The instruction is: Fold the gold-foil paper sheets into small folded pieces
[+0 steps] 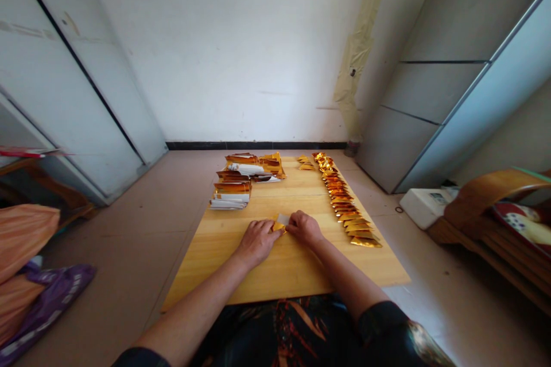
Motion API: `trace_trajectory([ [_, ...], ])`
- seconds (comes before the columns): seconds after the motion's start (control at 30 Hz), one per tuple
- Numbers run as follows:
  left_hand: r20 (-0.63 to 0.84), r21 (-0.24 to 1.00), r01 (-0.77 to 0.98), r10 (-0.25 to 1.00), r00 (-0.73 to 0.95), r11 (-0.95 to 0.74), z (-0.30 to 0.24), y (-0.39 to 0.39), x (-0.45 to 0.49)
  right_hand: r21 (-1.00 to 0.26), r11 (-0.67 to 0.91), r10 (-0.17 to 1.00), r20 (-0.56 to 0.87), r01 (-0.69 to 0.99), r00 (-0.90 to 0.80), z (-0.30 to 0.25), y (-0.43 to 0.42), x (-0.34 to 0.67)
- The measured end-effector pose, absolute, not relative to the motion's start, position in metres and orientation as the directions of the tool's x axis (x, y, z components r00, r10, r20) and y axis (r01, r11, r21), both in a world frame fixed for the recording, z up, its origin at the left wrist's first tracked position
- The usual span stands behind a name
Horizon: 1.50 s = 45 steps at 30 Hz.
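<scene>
My left hand (257, 242) and my right hand (304, 228) meet near the middle of a pale wooden board (284, 275), pinching a small folded piece of gold-and-white foil paper (279, 223) between them. Much of that piece is hidden by my fingers. Beyond my left hand lie stacks of gold-and-white paper sheets (232, 192). A long row of folded gold foil triangles (344, 206) runs along the board's right side. A small pile of gold folded pieces (305, 163) sits at the far end.
The board lies on a tiled floor (120, 241) before a white wall (232, 51). White cabinet doors (447, 92) stand to the right, near a white box (426, 207) and a wooden bench (486, 229). An orange cloth (21, 241) and a purple bag (51, 298) sit at the left.
</scene>
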<state>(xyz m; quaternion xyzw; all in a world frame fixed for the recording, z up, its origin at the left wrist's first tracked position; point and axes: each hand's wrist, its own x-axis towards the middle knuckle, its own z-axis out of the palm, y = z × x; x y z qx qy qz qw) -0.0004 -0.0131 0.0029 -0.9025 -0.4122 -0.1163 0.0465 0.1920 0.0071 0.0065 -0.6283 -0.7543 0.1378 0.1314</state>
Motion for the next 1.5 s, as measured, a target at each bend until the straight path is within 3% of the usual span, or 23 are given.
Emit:
trace_trajectory([
  [0.4,0.245,0.03,0.765,0.747,0.618,-0.643,0.001,-0.014,0.001,-0.49,0.173,0.983,0.04,0.854,-0.177,0.0,0.009,0.198],
  [1.0,0.181,0.068,0.728,0.726,0.663,-0.682,0.009,-0.013,-0.006,-0.532,0.084,0.995,0.001,0.842,-0.099,0.004,0.011,0.194],
  [1.5,0.175,0.076,0.725,0.725,0.666,-0.685,0.013,-0.014,-0.003,-0.459,0.005,0.999,-0.042,0.888,-0.028,0.012,0.007,0.182],
])
